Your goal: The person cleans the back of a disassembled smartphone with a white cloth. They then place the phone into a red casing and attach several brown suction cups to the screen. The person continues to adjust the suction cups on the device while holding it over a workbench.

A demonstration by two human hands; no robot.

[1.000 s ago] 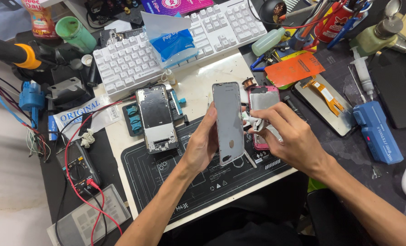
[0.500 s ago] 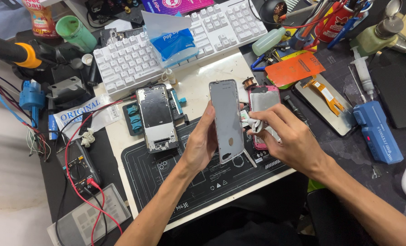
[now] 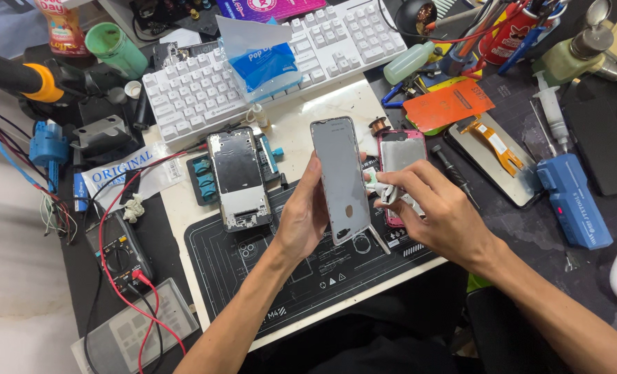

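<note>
Left hand [image 3: 305,221] holds a grey phone back cover [image 3: 341,179] upright above the black work mat [image 3: 308,277], thumb on its left edge and the remaining digits hidden behind it, so the inner face of the cover turns toward the camera. Right hand [image 3: 440,211] pinches a small white wad of cloth [image 3: 384,188] between thumb and fingertips and presses it against the right edge of the cover, about halfway up. Just behind the right hand a pink-framed phone [image 3: 400,156] lies on the table [image 3: 336,104], partly covered by the fingers. To the left of the cover an opened phone frame [image 3: 238,176] rests clamped in a blue holder [image 3: 201,181]. Farther back a white keyboard [image 3: 204,90] runs across the table, with a blue tissue pack [image 3: 267,62] lying on top of it. On the right side sit an orange sheet [image 3: 447,104], a display panel with an orange flex cable [image 3: 492,149], a syringe [image 3: 549,114] and a blue box-shaped tool [image 3: 575,201]. At the left edge a multimeter [image 3: 121,253] lies with red leads [image 3: 104,208] looping around it, near a green cup [image 3: 118,48].
</note>
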